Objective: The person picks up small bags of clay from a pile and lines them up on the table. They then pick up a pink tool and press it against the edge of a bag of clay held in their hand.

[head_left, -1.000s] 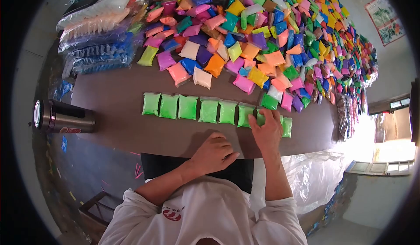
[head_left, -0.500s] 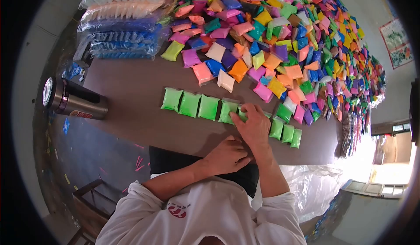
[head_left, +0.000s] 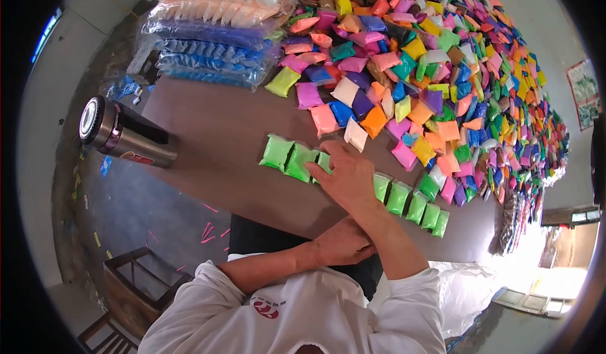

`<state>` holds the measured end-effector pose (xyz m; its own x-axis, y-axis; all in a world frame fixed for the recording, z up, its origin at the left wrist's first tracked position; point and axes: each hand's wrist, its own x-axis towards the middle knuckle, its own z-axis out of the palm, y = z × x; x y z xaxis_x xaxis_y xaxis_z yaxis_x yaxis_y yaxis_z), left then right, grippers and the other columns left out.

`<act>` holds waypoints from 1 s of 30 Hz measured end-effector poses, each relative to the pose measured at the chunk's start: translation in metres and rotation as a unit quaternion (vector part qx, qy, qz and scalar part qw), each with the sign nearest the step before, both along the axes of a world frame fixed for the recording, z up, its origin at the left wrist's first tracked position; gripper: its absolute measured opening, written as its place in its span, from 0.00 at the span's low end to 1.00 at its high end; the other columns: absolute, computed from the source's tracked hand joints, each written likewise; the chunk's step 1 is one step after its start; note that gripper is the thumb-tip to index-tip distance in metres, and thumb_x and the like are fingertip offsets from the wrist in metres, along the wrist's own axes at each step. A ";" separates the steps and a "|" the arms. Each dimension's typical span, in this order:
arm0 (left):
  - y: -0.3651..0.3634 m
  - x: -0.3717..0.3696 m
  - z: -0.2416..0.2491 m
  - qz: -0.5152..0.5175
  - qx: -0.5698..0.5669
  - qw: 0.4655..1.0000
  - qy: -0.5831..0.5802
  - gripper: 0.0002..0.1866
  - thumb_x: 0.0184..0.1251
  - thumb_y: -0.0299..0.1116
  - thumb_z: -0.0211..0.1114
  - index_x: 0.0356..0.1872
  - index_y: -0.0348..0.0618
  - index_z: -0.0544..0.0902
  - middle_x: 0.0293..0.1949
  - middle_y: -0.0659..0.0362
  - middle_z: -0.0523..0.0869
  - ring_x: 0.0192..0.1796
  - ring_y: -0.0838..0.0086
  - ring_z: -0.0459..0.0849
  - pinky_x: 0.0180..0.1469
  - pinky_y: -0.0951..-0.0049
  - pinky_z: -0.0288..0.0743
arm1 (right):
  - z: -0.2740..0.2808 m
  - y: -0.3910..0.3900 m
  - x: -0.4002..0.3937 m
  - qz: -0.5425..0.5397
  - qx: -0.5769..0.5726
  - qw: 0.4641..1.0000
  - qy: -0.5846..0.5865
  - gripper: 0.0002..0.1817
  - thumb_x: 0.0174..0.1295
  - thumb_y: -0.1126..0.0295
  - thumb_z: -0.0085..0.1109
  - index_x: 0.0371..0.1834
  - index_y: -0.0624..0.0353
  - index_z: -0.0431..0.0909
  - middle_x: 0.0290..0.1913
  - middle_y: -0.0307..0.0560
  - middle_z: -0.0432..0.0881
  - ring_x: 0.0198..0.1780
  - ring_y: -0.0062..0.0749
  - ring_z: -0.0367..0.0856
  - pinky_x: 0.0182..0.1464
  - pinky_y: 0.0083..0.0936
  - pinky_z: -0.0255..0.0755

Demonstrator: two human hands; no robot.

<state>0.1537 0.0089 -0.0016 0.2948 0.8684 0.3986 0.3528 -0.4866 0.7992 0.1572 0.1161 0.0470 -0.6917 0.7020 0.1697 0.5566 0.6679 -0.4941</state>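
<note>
A slanting row of bright green clay packets (head_left: 277,151) in clear wrappers lies on the brown table. My right hand (head_left: 346,176) reaches over the row, its thumb and forefinger apart about a partly covered green packet (head_left: 323,161). Its fingers touch or hover just over that packet; the palm hides those beside it. Further along, several green packets (head_left: 398,197) continue to the right. Below, at the table's front edge, my left hand (head_left: 344,241) rests with curled fingers, crossed by my right wrist. Nothing shows in it.
A large heap of mixed-colour packets (head_left: 435,70) covers the back and right of the table (head_left: 214,120). Stacked bagged packets (head_left: 214,57) stand at the back left. A steel flask (head_left: 129,133) is at the left edge, and a wooden chair (head_left: 136,284) stands below.
My right hand has moved left along the green row, uncovering packets to its right. My left hand stays by the table edge. The whole view has shifted and tilted slightly.
</note>
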 end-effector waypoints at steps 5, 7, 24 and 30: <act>-0.001 0.001 -0.012 0.001 0.014 1.000 -0.012 0.18 0.58 0.31 0.66 0.50 0.42 0.79 0.50 0.51 0.81 0.56 0.54 0.77 0.61 0.54 0.67 | -0.019 0.006 -0.009 0.030 -0.020 0.998 -0.045 0.22 0.52 0.53 0.67 0.45 0.52 0.76 0.36 0.49 0.81 0.36 0.49 0.82 0.36 0.44 0.75; -0.001 0.006 -0.012 0.012 0.024 1.000 -0.010 0.18 0.57 0.31 0.66 0.51 0.42 0.79 0.50 0.51 0.81 0.56 0.53 0.77 0.61 0.55 0.67 | -0.029 0.004 -0.009 0.026 -0.022 0.999 -0.029 0.21 0.52 0.52 0.67 0.44 0.52 0.77 0.37 0.49 0.82 0.38 0.48 0.82 0.38 0.43 0.75; 0.008 0.008 0.007 0.016 0.008 0.999 0.050 0.11 0.57 0.32 0.69 0.19 0.43 0.78 0.24 0.60 0.83 0.31 0.65 0.81 0.51 0.64 0.73 | 0.025 0.130 0.134 -0.221 0.113 0.953 0.172 0.06 0.58 0.68 0.63 0.33 0.58 0.81 0.23 0.46 0.82 0.24 0.30 0.81 0.28 0.28 0.73; 0.010 0.010 0.004 0.022 0.026 0.998 0.046 0.11 0.56 0.30 0.70 0.19 0.44 0.76 0.23 0.61 0.82 0.29 0.67 0.80 0.48 0.66 0.73 | 0.017 0.207 0.204 -0.320 0.204 0.908 0.175 0.05 0.57 0.71 0.59 0.32 0.60 0.80 0.27 0.51 0.83 0.28 0.43 0.83 0.32 0.34 0.74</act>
<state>0.1642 0.0185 0.0026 0.2935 0.8607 0.4159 0.4453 -0.5081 0.7372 0.3613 0.3228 0.0639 -0.0173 0.7711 0.6365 0.7523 0.4293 -0.4996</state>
